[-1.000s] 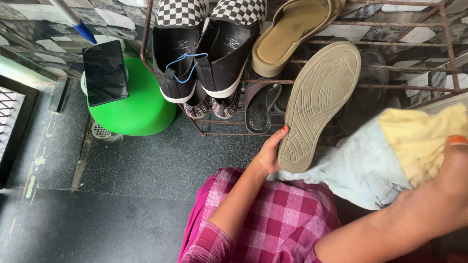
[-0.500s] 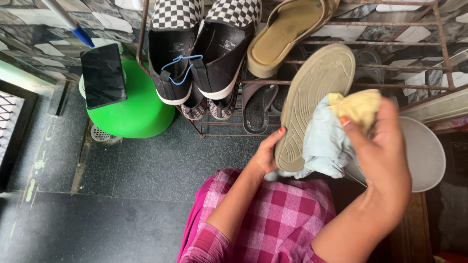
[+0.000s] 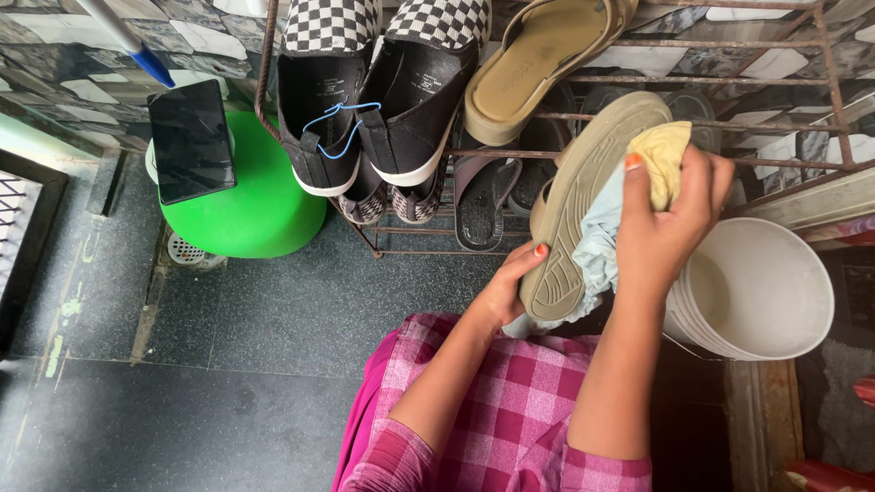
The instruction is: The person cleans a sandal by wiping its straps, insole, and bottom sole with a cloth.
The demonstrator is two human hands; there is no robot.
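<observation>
shoe (image 3: 583, 196): held sole-up in front of the rack (image 3: 729, 87), above the lap
long axis: diagonal, toe up-right toward the rack, heel down-left
left hand (image 3: 509, 290): closed on the heel end
right hand (image 3: 665, 219): clenched on a cloth (image 3: 661, 155), pressed to the sole
bucket (image 3: 761, 292): white, just right of the shoe

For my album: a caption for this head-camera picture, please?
Left hand holds a tan shoe sole-up while right hand presses a cloth to it.
</observation>
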